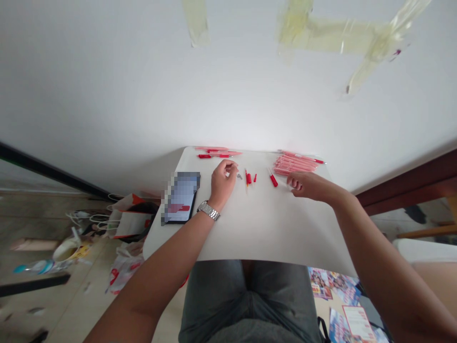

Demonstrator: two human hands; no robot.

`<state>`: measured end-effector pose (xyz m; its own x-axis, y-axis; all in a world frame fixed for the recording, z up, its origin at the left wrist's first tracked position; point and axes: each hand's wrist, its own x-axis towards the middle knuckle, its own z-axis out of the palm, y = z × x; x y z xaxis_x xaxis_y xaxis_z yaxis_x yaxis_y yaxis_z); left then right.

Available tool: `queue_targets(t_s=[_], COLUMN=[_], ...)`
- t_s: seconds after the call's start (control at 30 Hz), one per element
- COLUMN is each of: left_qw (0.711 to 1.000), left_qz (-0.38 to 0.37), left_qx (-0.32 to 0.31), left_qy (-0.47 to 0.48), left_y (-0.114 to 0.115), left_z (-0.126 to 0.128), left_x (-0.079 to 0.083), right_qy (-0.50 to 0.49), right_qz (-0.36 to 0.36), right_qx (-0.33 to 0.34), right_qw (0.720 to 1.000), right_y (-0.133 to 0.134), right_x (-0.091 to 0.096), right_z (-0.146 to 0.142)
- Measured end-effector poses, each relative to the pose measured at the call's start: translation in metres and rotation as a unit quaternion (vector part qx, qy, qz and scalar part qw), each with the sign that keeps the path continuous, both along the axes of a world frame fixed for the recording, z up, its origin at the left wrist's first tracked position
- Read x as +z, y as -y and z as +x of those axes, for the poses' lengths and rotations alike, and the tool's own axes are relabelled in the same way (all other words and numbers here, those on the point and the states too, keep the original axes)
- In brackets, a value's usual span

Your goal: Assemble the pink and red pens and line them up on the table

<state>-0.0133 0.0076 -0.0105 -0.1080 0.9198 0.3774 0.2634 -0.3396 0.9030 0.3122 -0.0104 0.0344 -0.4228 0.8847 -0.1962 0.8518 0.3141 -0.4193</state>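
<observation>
My left hand, with a metal watch on the wrist, rests on the white table with fingers curled in a pinch around something small I cannot make out. Just right of it lie a thin yellow-red refill and small red pen parts. My right hand lies on the table with fingers curled, closest to a red pen piece. A pile of pink-red pens sits behind the right hand. A few more pens lie at the far left edge.
A phone lies on the table's left side. Bags, cables and clutter cover the floor to the left. Printed papers lie on the floor at the right. A white wall rises behind the table.
</observation>
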Motion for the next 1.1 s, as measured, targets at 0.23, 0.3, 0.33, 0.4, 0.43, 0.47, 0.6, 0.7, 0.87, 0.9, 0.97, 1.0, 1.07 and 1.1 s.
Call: queue_targets(t_s=[0.23, 0.3, 0.33, 0.4, 0.43, 0.47, 0.6, 0.7, 0.87, 0.9, 0.97, 1.0, 1.07, 1.1], left_qw=[1.000, 1.000, 1.000, 1.000, 1.000, 1.000, 1.000, 1.000, 1.000, 1.000, 1.000, 1.000, 1.000, 1.000], left_qz=[0.000, 0.002, 0.003, 0.003, 0.003, 0.003, 0.002, 0.001, -0.001, -0.001, 0.000, 0.001, 0.003, 0.004], left_qx=[-0.001, -0.002, -0.002, -0.003, -0.003, -0.003, -0.001, 0.001, -0.002, -0.001, 0.000, 0.001, 0.002, 0.002], left_qy=[-0.001, -0.002, -0.003, -0.002, -0.001, -0.001, -0.002, -0.002, 0.001, -0.001, -0.001, -0.001, -0.003, -0.004], left_y=[-0.001, -0.001, -0.001, 0.000, 0.000, 0.000, 0.001, 0.001, 0.000, 0.000, 0.000, 0.001, 0.001, 0.001], left_z=[-0.001, -0.001, 0.000, 0.000, 0.000, 0.000, 0.000, 0.000, 0.000, 0.000, 0.000, 0.000, 0.000, 0.000], left_x=[0.000, 0.000, 0.000, 0.000, 0.000, 0.000, 0.001, 0.001, 0.002, 0.002, 0.002, 0.002, 0.001, 0.001], right_qy=[-0.015, -0.012, -0.007, -0.001, 0.000, 0.001, -0.005, -0.005, 0.000, 0.007, 0.004, 0.000, 0.002, 0.005], right_qz=[0.024, 0.023, 0.022, 0.019, 0.021, 0.031, 0.090, 0.121, 0.129, 0.127, 0.124, 0.122, 0.118, 0.116], right_qx=[0.002, -0.002, -0.003, 0.000, 0.000, -0.002, -0.014, -0.027, -0.048, -0.056, -0.067, -0.063, -0.065, -0.067], right_qw=[1.000, 1.000, 1.000, 1.000, 1.000, 1.000, 0.996, 0.992, 0.990, 0.990, 0.990, 0.991, 0.991, 0.991], right_y=[-0.003, -0.003, -0.003, -0.002, -0.002, -0.001, 0.001, 0.001, 0.001, 0.001, 0.000, -0.001, -0.004, -0.005], right_x=[-0.007, -0.008, -0.007, -0.005, -0.004, -0.002, 0.004, 0.005, 0.003, 0.002, 0.000, 0.000, -0.003, -0.004], right_z=[0.003, 0.002, 0.001, -0.004, -0.007, -0.011, -0.028, -0.042, -0.067, -0.071, -0.079, -0.083, -0.088, -0.090])
